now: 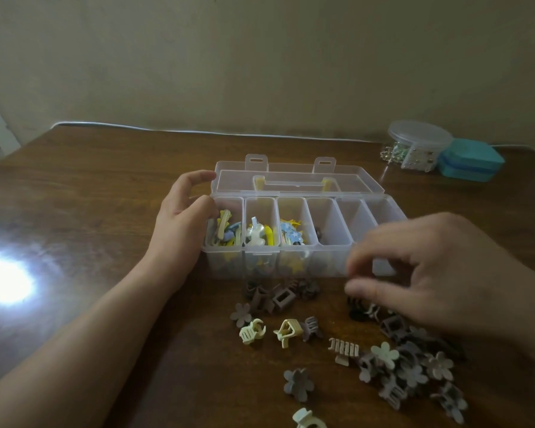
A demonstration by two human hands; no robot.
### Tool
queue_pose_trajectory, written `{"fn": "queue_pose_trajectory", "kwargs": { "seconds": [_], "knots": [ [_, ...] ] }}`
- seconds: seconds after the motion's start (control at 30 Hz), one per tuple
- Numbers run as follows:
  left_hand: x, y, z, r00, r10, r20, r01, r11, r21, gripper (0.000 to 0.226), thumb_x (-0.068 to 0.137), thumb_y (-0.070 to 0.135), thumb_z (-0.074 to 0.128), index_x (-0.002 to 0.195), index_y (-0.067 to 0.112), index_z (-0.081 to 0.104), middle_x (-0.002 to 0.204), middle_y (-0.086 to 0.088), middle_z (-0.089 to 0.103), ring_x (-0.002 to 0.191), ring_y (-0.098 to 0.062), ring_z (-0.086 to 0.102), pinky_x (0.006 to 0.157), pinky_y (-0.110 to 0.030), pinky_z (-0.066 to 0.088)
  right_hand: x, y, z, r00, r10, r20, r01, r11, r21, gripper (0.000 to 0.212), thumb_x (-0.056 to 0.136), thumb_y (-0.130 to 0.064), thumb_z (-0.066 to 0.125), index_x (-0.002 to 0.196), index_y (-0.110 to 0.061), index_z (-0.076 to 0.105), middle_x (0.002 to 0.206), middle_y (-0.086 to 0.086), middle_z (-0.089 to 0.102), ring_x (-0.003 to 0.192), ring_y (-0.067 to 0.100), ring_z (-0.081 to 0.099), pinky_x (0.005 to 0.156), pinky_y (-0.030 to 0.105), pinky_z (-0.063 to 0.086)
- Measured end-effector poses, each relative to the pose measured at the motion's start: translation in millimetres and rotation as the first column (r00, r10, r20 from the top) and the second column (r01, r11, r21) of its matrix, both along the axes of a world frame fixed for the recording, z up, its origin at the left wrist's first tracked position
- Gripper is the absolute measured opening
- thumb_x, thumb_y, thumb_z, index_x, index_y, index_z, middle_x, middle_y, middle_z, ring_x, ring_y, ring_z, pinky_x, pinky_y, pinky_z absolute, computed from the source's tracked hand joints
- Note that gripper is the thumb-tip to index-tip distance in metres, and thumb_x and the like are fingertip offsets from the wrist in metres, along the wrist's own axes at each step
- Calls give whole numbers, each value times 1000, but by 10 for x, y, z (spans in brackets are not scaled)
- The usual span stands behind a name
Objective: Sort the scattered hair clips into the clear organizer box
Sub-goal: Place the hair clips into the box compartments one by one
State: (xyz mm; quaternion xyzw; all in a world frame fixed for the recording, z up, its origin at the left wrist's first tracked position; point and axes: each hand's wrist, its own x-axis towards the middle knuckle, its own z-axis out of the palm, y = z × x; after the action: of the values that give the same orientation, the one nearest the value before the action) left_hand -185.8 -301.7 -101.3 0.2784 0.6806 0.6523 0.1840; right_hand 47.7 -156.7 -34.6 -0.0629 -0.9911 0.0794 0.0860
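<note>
The clear organizer box (380,205) stands open on the wooden table, lid (291,180) folded back. Its three left compartments hold yellow, blue and white clips (257,234); the fourth holds one dark clip (318,233). My left hand (179,223) rests against the box's left end, thumb on the rim, holding nothing. My right hand (439,273) hovers blurred in front of the box's right part, thumb and fingers apart, nothing visible between them. Brown, beige and grey claw and flower clips (408,366) lie scattered in front of the box, with a brown cluster (278,296) against its front wall.
At the back right stand a round clear container (417,143) of beads and a teal case (470,160). A bright light reflection (3,281) glares on the table's left. A white cable (167,129) runs along the far edge by the wall.
</note>
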Motion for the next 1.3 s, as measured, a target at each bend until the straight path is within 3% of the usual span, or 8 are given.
{"fn": "queue_pose_trajectory", "kwargs": {
  "seconds": [0.17,0.4,0.63,0.73,0.83,0.97,1.13,1.3],
  "knots": [
    [-12,3,-12,1000,6,3,-6,1000,3,59,65,24,50,123,32,57,115,3,64,99,-15,65,70,-28,51,9,-102,1,935,-46,352,-11,988,156,58,79,-76,38,133,-54,29,120,-25,57,110,-2,53,91,31,48],
    [-3,5,-2,1000,-1,-5,1,1000,0,58,65,24,49,121,33,57,115,3,64,99,-14,65,69,-28,50,-74,-155,-78,924,-10,383,-86,969,232,31,95,-53,43,125,-46,44,117,-21,53,111,4,50,89,32,49],
    [-16,10,-11,1000,6,-17,-6,1000,-2,60,64,23,49,123,31,57,109,6,65,86,-3,67,63,-20,51,-68,-16,-78,995,-67,-72,71,996,49,30,85,-57,43,94,-40,66,70,-27,57,55,-6,51,55,12,38],
    [-11,8,-8,1000,5,-27,-5,1000,-1,60,65,24,49,124,29,58,109,5,65,83,2,66,59,-16,50,-115,-81,-94,942,-105,-320,57,986,-158,17,87,-42,60,93,-30,70,74,-31,56,57,-5,53,52,6,36],
    [-3,5,0,999,3,-32,-3,1000,-3,60,65,23,48,124,28,58,107,5,66,81,3,66,56,-13,49,-196,-88,-183,907,-138,-399,85,985,-148,15,87,-35,65,97,-25,72,82,-25,63,65,-20,49,57,3,35],
    [18,4,15,999,14,-30,-14,1000,-9,60,64,24,48,123,27,58,104,8,66,89,-6,65,65,-22,49,-193,-65,-212,934,-161,-320,139,986,-92,31,89,-53,54,104,-31,72,98,-19,70,68,-23,46,59,7,38],
    [2,-5,5,999,14,-32,-15,1000,-23,56,66,24,50,121,30,60,108,1,69,99,-19,66,73,-36,50,-27,-47,-8,946,-138,-293,116,989,-91,31,90,-56,45,89,-34,68,71,-17,63,59,-6,54,50,10,36],
    [-3,1,-8,999,17,-33,-17,1000,-17,56,66,23,49,120,30,60,104,0,70,93,-14,67,67,-28,49,36,-177,82,935,-233,267,193,967,167,59,77,-76,17,123,-53,45,87,-22,54,86,-1,55,78,24,51]
  ]
}}
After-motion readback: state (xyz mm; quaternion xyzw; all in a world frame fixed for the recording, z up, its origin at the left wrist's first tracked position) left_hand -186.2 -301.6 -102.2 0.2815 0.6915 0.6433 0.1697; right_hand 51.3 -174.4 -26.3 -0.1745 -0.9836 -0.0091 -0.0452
